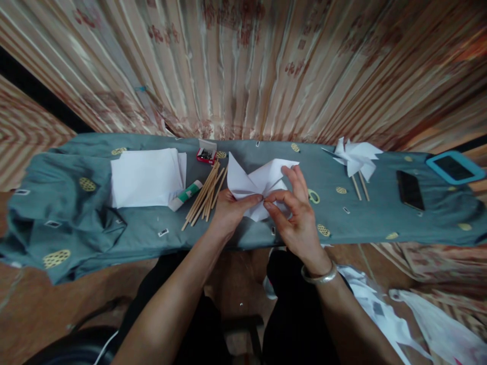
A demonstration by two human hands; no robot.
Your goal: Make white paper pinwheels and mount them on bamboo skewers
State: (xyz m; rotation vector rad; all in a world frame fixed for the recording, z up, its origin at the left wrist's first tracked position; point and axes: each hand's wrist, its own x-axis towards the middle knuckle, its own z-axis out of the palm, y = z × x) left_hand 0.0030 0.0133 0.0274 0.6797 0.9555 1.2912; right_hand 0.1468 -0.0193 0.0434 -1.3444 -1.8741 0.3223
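Left hand: I see my left hand (229,209) closed in a pinch on the middle of the paper pinwheel (258,186), thumb and forefinger pressed together at its centre.
Right hand: my right hand (294,213) pinches the same centre from the right, forefinger tip meeting the left thumb, the other fingers curled over the near-right flap; a silver bangle (318,276) sits on that wrist.
Paper pinwheel: white, half folded, resting on the grey cloth (76,213) near the middle of the table's near edge, its flaps pointing far-left and far-right.
Sticks: a bundle of thin wooden sticks (203,195) lies just left of my left hand, slanting from near-left to far-right.
Glue stick: a white and green glue stick (185,195) lies just left of the sticks, touching the stack's near-right corner.
Paper stack: white sheets (146,176) lie farther left.
Small box: a red box (206,152) stands open at the far edge, beyond the sticks.
Finished pinwheels: white pinwheels on sticks (355,158) lie well to the right.
Phones: a dark phone (410,190) and a blue-cased one (455,167) lie at the far right.
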